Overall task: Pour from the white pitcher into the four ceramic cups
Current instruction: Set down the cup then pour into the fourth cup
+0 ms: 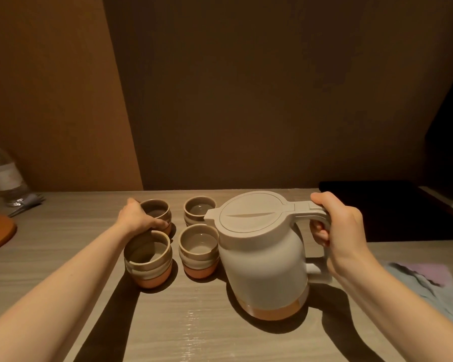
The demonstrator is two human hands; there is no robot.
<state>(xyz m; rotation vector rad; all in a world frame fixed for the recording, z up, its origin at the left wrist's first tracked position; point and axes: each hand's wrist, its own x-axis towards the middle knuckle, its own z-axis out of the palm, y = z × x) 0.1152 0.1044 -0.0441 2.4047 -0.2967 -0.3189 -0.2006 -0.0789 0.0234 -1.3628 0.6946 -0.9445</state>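
Spout direction is the relation your next move turns on. The white, round-bodied plastic pitcher with a terracotta base band (266, 259) stands upright on the grey wood-grain table (194, 330), and its spout (209, 215) points left, straight toward the four ceramic cups. Its handle (315, 212) runs off to the right, so the spout-to-handle axis lies across the table, left to right.

Your right hand (343, 231) grips that handle, fingers curled through the loop and thumb on top. It is the nearer hand to the pitcher and the only one touching it.

The cups sit in a two-by-two block just left of the pitcher. The near-right beige-and-terracotta cup (198, 250) is just beside the pitcher body, directly under the spout line; the far-right cup (199, 210) sits behind it. Your left hand (139, 218) rests against the far-left cup (156, 211), fingers curled round its near side, just above the rim of the near-left cup (149, 258).

Judgement: a tilt to the left about the base should reach the right-hand pair first. Whether any cup already holds liquid cannot be told for certain.
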